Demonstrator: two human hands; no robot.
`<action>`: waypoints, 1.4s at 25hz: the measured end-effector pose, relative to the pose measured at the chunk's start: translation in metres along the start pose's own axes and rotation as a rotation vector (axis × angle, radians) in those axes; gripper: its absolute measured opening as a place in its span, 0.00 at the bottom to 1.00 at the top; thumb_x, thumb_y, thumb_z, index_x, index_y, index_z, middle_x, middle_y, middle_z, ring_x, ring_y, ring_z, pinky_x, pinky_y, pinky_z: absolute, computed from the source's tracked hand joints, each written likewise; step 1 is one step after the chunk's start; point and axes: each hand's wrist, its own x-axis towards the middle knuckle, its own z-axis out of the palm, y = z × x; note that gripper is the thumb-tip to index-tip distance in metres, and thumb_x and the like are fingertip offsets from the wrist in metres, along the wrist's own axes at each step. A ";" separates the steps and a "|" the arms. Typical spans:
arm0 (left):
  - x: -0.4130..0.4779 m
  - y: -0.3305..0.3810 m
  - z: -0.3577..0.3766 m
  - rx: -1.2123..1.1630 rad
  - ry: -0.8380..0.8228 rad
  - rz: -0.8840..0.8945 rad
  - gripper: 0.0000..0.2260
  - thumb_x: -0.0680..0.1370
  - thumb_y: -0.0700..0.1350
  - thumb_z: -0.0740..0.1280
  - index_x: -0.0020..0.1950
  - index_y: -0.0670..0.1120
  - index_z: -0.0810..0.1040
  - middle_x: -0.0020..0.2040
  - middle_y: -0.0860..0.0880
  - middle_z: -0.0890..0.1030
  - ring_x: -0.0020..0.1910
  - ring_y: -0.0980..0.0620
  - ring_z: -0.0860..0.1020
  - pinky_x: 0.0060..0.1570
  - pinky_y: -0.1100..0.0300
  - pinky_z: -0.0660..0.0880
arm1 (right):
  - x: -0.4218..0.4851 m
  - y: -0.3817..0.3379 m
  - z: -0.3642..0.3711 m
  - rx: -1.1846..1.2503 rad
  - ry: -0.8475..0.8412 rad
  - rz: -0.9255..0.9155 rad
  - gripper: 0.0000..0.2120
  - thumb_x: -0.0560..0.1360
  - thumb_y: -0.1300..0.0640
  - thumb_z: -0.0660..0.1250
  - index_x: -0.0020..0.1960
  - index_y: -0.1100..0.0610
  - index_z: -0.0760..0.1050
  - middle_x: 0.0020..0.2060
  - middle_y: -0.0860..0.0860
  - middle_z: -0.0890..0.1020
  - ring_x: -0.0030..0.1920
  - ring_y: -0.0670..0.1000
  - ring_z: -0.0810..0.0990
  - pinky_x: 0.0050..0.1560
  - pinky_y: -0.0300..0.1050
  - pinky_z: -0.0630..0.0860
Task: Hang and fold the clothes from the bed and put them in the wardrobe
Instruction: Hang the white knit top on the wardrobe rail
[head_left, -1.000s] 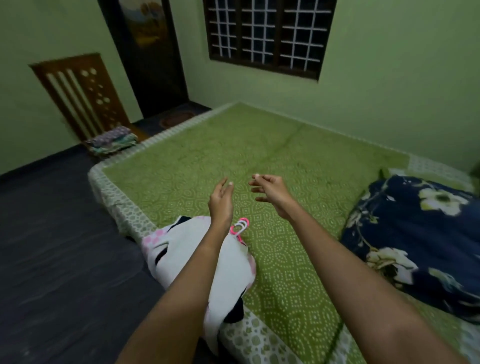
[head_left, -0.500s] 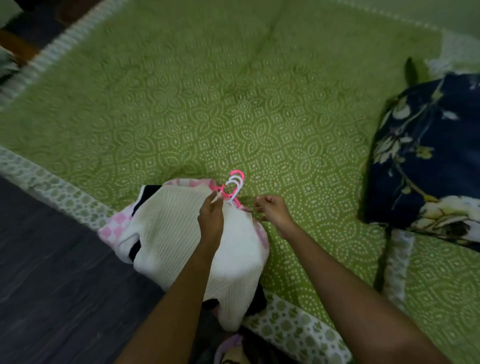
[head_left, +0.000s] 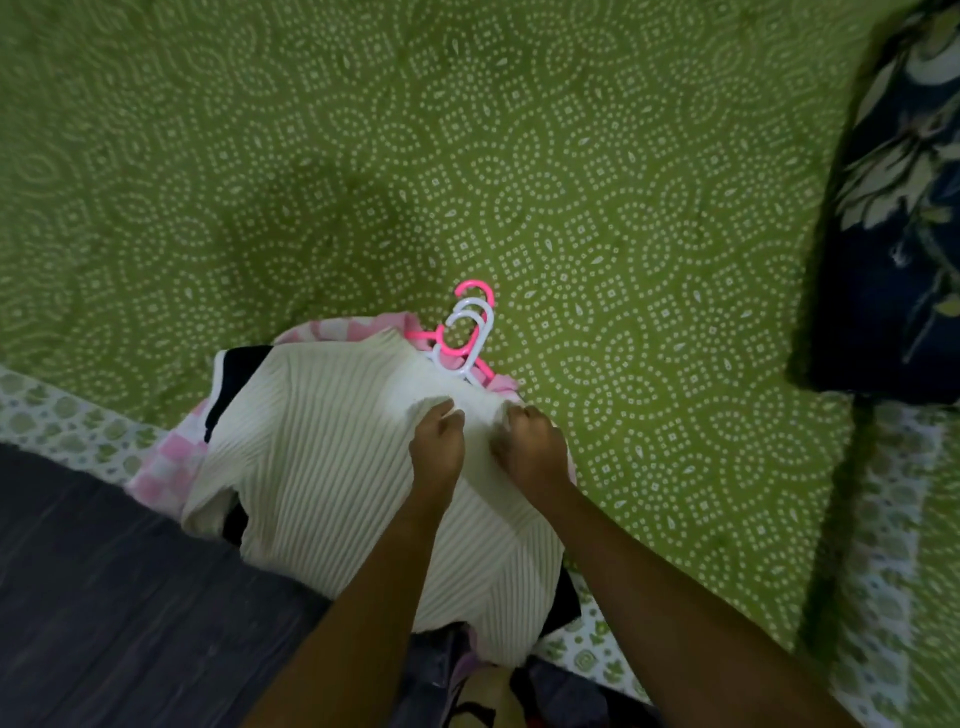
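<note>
Pickup step, I judge: my left hand (head_left: 436, 441) and right hand (head_left: 530, 447) pinch the cream sweater (head_left: 322, 457) just beside the hangers (head_left: 467, 332) (3 hooks?); next, grasp those hooks and lift.

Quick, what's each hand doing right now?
Left hand: grips the cream ribbed top.
Right hand: grips the same top.

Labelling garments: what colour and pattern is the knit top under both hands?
The knit top is plain cream-white with fine vertical ribs; head view shows it.
</note>
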 end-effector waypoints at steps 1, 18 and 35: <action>-0.001 0.000 0.002 0.001 -0.010 -0.004 0.15 0.78 0.42 0.63 0.64 0.42 0.75 0.63 0.43 0.76 0.62 0.43 0.74 0.65 0.46 0.69 | -0.001 -0.002 0.001 0.018 0.011 0.001 0.19 0.75 0.59 0.64 0.64 0.64 0.71 0.55 0.62 0.77 0.56 0.62 0.76 0.51 0.52 0.73; -0.131 0.015 -0.031 -0.429 0.259 0.236 0.08 0.80 0.43 0.60 0.45 0.41 0.76 0.40 0.45 0.78 0.43 0.47 0.76 0.47 0.51 0.75 | -0.136 -0.031 -0.058 0.331 0.027 -0.471 0.20 0.80 0.61 0.57 0.72 0.60 0.63 0.66 0.57 0.72 0.65 0.55 0.72 0.63 0.42 0.66; -0.535 -0.050 -0.140 -1.143 0.790 0.649 0.04 0.80 0.37 0.60 0.52 0.37 0.71 0.41 0.43 0.77 0.32 0.59 0.80 0.33 0.67 0.78 | -0.469 -0.057 -0.188 0.063 0.365 -1.387 0.11 0.74 0.51 0.66 0.51 0.57 0.78 0.43 0.55 0.83 0.46 0.60 0.80 0.38 0.48 0.71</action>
